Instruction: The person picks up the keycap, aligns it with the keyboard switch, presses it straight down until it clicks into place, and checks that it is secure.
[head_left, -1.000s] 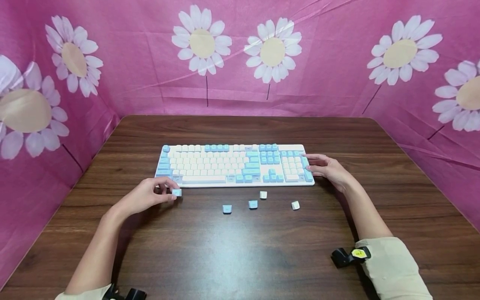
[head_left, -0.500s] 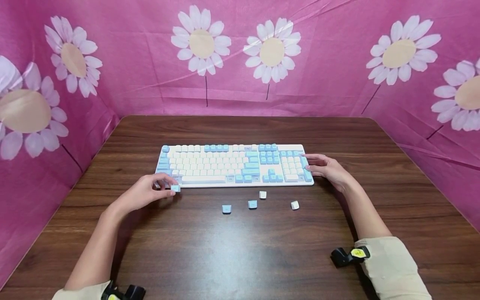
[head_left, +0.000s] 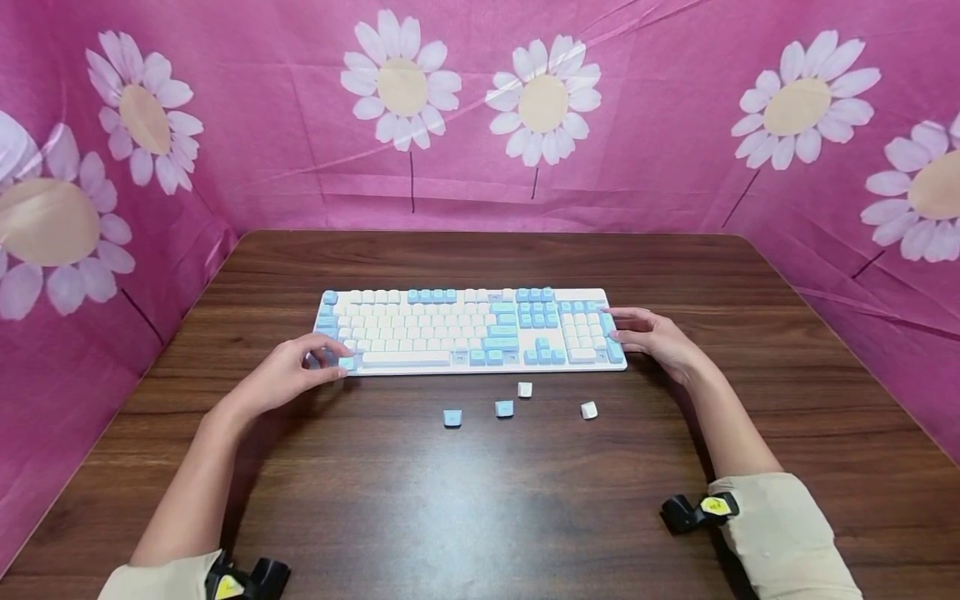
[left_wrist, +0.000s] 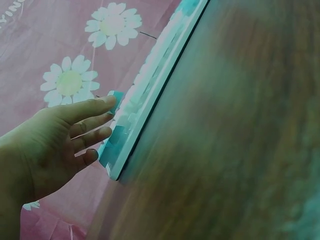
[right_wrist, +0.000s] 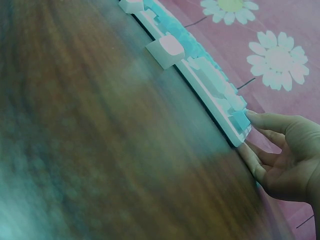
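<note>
A white and blue keyboard (head_left: 420,333) lies on the wooden table, with a few switch spots bare of caps. At its front left corner my left hand (head_left: 281,371) pinches a blue keycap (left_wrist: 118,101) between thumb and fingertips, close over the bottom row. The other fingers of that hand spread beside the keyboard's left end in the left wrist view. My right hand (head_left: 663,343) rests against the keyboard's right end, its fairly straight thumb and fingers touching the side by the number pad.
In front of the keyboard lie loose keycaps: two blue ones, a left keycap (head_left: 452,418) and a middle keycap (head_left: 505,408), and two white ones, a near keycap (head_left: 525,389) and a right keycap (head_left: 589,410). A pink flowered cloth (head_left: 480,192) hangs around the table (head_left: 465,508).
My left hand has moved the blue keycap from in front of the keyboard up and slightly left, over its front left corner. The right hand stays at the right end.
</note>
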